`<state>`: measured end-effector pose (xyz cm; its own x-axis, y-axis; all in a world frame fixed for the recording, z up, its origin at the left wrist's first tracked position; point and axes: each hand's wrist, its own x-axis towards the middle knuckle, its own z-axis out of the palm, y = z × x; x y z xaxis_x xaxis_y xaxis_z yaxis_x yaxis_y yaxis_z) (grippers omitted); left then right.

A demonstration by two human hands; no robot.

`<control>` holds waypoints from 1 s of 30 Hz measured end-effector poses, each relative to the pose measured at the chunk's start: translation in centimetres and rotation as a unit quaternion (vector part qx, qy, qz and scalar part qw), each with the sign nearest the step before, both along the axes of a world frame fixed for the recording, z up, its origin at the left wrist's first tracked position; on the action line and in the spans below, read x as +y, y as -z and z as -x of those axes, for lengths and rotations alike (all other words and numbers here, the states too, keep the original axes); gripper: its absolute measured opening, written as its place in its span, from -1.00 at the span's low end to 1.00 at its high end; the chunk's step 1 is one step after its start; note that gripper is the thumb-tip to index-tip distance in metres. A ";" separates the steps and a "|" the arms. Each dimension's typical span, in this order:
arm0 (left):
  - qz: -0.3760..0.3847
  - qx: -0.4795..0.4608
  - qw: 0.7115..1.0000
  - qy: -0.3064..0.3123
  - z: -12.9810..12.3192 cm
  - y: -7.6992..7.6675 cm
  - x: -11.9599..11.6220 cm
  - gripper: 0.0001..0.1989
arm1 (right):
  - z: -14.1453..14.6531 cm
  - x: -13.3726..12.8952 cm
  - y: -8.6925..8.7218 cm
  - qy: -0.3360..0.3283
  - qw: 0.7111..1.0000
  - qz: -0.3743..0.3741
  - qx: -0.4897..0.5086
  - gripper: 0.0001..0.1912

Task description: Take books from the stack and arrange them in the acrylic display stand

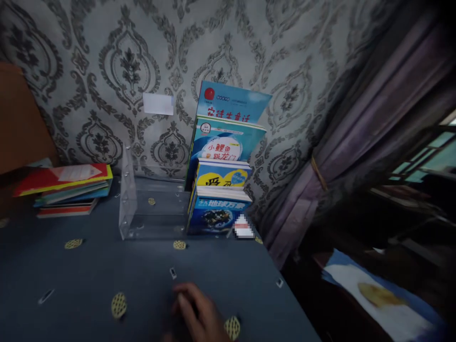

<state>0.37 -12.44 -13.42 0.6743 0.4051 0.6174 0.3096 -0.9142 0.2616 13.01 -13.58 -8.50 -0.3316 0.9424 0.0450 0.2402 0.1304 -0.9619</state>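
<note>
My right hand (199, 311) is low over the blue-grey patterned table (142, 275), near the bottom edge of the head view. Its fingers are loosely bent, with a gap between thumb and forefinger, and I see nothing held in it; the edges are a little blurred. My left hand is out of view. Beyond the hand stands a clear plastic book rack (127, 199), its left part bare. Upright in its right part are several children's books, among them a dark blue one (217, 218) in front and a tall light-blue one (235, 97) at the back.
On the left lies a stack of books (71, 190) with a red and yellow one on top, beside a brown box-like object (24, 118). A tied purple curtain (302, 204) hangs past the table's right edge. Lower right, a blue-and-white item (381, 294) lies in shadow.
</note>
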 end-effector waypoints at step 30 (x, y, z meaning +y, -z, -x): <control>0.106 -0.122 0.958 -0.235 12.5 -12.3 4.3 -0.67 | 6.3 4.0 -5.8 0.073 0.985 -0.146 0.056 -0.56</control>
<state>-12.11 -8.14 -1.13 0.2324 0.7628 0.6034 0.5796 -0.6068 0.5439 6.74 -9.55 -2.75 -0.1716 0.9213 0.3490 0.1706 0.3767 -0.9105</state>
